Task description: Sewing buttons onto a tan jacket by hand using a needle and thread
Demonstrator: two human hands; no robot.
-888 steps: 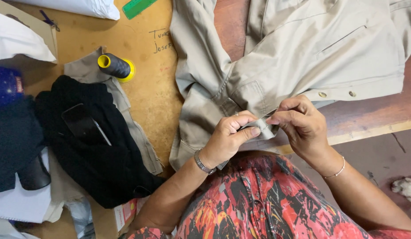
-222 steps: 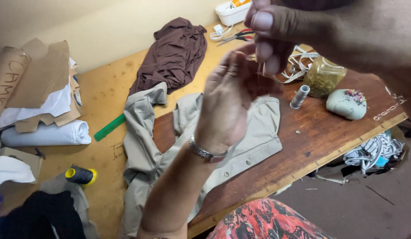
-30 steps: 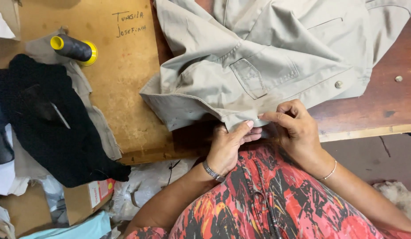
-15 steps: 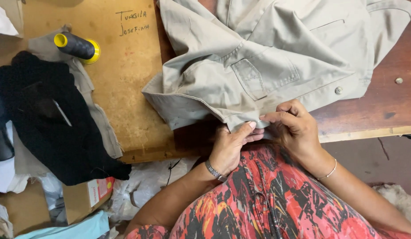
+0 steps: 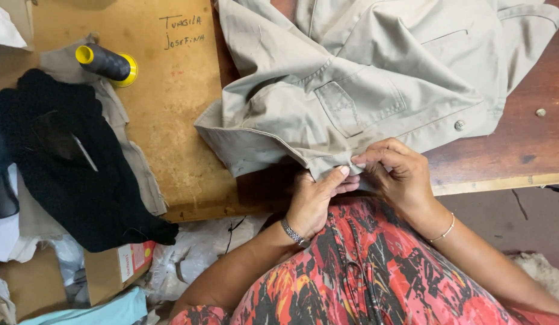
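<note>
Black thread spool [image 5: 105,62] sits untouched at the surface's far left. Left hand [image 5: 315,198] and right hand [image 5: 400,174] both pinch the khaki shirt's [image 5: 364,90] hem at the near edge. Looks like stitching is barely started.

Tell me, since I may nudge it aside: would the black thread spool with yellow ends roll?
Probably: the black thread spool with yellow ends lies on its side. The grey cloth beneath might slow it. It looks light.
</note>
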